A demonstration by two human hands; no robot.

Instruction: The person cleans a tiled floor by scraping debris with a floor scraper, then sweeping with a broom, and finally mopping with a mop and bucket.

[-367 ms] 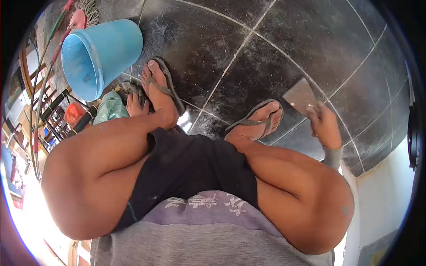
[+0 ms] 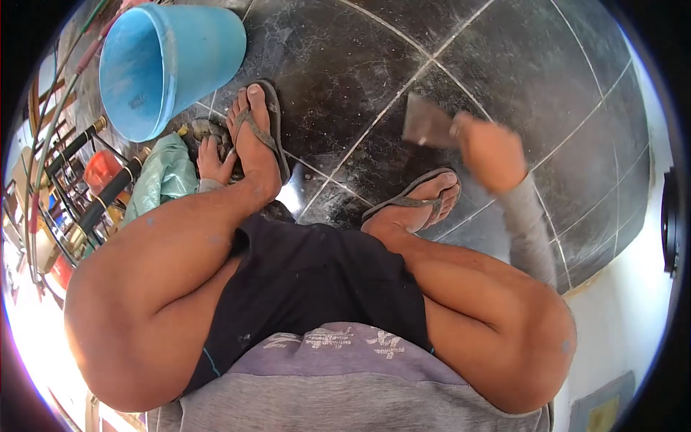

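Note:
My right hand [image 2: 491,151] is closed round a flat metal scraper [image 2: 427,122], whose blade lies over the dark floor tiles near a grout line. Motion blurs that hand a little. Beside my sandalled left foot, my left hand [image 2: 214,163] has its fingers apart over a dark, lumpy thing [image 2: 209,129] on the floor; whether it grips any of it cannot be made out. A pale green plastic bag [image 2: 162,173] lies just left of that hand.
A light blue bucket [image 2: 205,47] lies on its side at the upper left. Beyond the bag are black metal bars [image 2: 108,193], a red container [image 2: 105,170] and long poles. A white wall [image 2: 612,309] stands at the right, past the tile edge.
My right hand has moved left and up with the scraper, and more of its sleeve shows. The bucket and bag appear shifted slightly as the view moved. My left hand stays beside the foot.

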